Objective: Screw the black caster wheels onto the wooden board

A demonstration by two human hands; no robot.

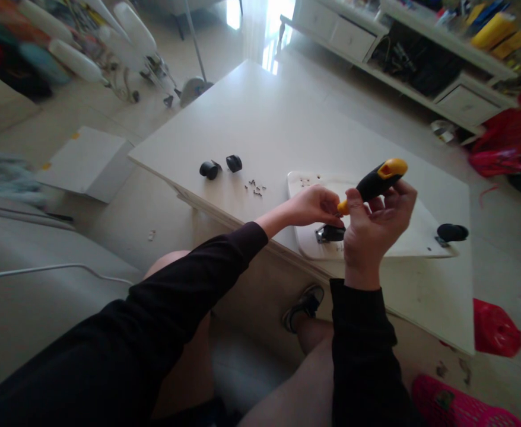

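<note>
The right hand (pixel 374 228) is raised over the near edge of the table (pixel 287 112), its fingers curled around a screwdriver (pixel 374 184) with a black and yellow handle; the handle end points up toward 2 o'clock and the yellow collar sits low, toward 8 o'clock, by the thumb. The left hand (pixel 311 206) comes in from 8 o'clock, its fingertips pinched together right at that collar end, touching the tool or something tiny there; which one cannot be told. Just under both hands, at 6 o'clock from the left hand, a black caster (pixel 330 233) with a metal bracket sits on a white board (pixel 412 234) that lies flat on the table. A second caster (pixel 451 232) is at the board's far right corner, at 3 o'clock from the hands. Two loose casters (pixel 220 166) lie on the table well apart from the board, at 10 o'clock from the hands, and a small scatter of screws (pixel 255 187) lies between them and the board. Both arms wear dark sleeves (pixel 198 284). Beyond the table's right corner, at 4 o'clock, a red bag (pixel 494 329) lies on the floor, and a white shelf unit (pixel 421 53) stands along the wall at 1 o'clock.
</note>
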